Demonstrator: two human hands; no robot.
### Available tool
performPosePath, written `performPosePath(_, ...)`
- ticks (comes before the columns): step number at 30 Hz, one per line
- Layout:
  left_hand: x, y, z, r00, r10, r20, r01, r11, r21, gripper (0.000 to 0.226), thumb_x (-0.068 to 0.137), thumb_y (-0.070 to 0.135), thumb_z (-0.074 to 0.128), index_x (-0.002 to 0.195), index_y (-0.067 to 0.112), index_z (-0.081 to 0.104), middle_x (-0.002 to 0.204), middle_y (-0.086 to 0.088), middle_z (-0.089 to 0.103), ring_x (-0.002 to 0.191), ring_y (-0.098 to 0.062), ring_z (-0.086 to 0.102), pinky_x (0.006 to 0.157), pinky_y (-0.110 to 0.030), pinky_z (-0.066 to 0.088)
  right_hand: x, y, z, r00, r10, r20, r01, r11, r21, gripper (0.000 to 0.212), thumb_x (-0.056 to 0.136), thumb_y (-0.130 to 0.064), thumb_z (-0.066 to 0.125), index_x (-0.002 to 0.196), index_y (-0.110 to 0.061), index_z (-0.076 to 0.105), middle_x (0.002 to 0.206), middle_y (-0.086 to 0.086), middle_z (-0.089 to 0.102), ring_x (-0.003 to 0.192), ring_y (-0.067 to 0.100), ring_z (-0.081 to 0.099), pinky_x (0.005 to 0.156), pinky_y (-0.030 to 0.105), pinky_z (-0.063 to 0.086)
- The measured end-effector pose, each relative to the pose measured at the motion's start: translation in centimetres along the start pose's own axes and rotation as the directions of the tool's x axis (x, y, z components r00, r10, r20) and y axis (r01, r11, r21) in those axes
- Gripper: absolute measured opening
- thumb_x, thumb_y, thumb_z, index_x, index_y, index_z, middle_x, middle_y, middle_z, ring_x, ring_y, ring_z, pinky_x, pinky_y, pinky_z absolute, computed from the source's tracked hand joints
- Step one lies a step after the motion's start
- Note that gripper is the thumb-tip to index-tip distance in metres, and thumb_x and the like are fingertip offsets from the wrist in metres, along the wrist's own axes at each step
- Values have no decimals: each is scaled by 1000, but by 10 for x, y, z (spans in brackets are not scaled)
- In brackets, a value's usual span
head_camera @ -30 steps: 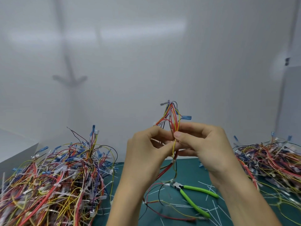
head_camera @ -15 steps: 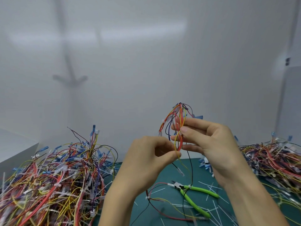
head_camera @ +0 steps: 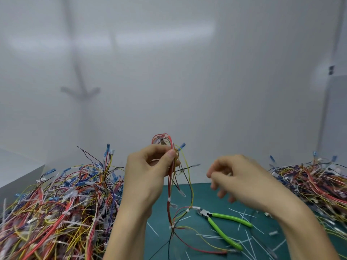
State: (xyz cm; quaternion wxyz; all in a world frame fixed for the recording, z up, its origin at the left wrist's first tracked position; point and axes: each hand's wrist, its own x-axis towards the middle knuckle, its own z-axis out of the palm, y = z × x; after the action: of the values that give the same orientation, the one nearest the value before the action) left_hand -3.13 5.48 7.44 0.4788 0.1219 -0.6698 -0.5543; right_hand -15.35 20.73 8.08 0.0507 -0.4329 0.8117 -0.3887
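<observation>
The left hand pinches a slim bundle of coloured wires between thumb and curled fingers, close to the bundle's upper end. A short loop of red wire rises above the fingers. The rest hangs straight down, long axis upright, and its lower strands trail onto the green mat.

The right hand hovers to the right of the bundle, apart from it, at about the same height. It is blurred and its fingers are loosely curled. Whether they hold a pale scrap cannot be told.

Below, between the two hands, green-handled cutters lie on the mat, their nose pointing toward the hanging wires. They lie nearer the right hand, which seems best placed to take them. White tie offcuts lie scattered around them.

Further back, a heap of tangled wires sits on the left and another heap on the right. A plain white wall stands behind.
</observation>
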Motion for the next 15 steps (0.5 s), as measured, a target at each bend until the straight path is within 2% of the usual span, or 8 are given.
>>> performPosePath(1,0,2,-1,1000,15,-12,-15,1000,-5,11,89,6,67,84,12,74,73,-5,75,73,-18,74,74,-31,61,-2,1,-2,993,15,121,2,991,-136,14,90,-29,60,89,-22,72,78,-7,75,66,3,70,69,32,61)
performPosePath(3,-1,5,-1,998,38,-39,-39,999,-13,14,89,5,67,82,14,74,73,-5,75,72,-17,73,75,-32,62,-5,2,-1,948,65,312,20,965,-263,35,83,-56,67,99,-25,74,89,-12,76,65,-5,66,72,25,59)
performPosePath(5,-2,8,-1,997,44,-59,-46,998,-34,14,89,5,67,81,15,74,72,-4,75,71,-18,73,75,-35,62,-3,-1,5,934,77,349,28,958,-286,55,76,-66,70,110,-23,74,102,-13,75,61,-7,63,71,22,57)
performPosePath(7,-3,11,0,997,55,-63,-57,998,-34,13,89,7,67,82,16,74,73,-4,76,73,-21,74,75,-36,62,1,-5,15,941,42,335,44,969,-243,51,77,-64,71,103,-21,75,99,-8,76,67,-1,65,73,26,58)
performPosePath(10,-4,13,2,995,76,-63,-78,996,-35,11,89,8,67,84,15,74,75,-4,76,77,-25,74,76,-36,61,6,-8,31,969,-5,246,48,984,-172,31,81,-54,74,82,-23,75,77,-6,74,59,0,62,65,24,55)
performPosePath(13,-3,13,3,993,84,-81,-87,996,-35,12,89,8,67,82,16,74,75,-4,76,78,-28,73,77,-38,61,10,-6,35,991,-4,133,2,1000,19,15,86,-34,74,82,-20,76,75,-6,76,66,4,71,66,29,59)
performPosePath(15,-3,13,2,993,79,-90,-83,996,-37,14,89,8,67,81,17,74,74,-4,75,79,-29,73,77,-38,60,12,-5,30,992,-10,127,-5,994,112,13,90,-25,70,80,-18,74,77,-6,77,69,6,74,62,26,56)
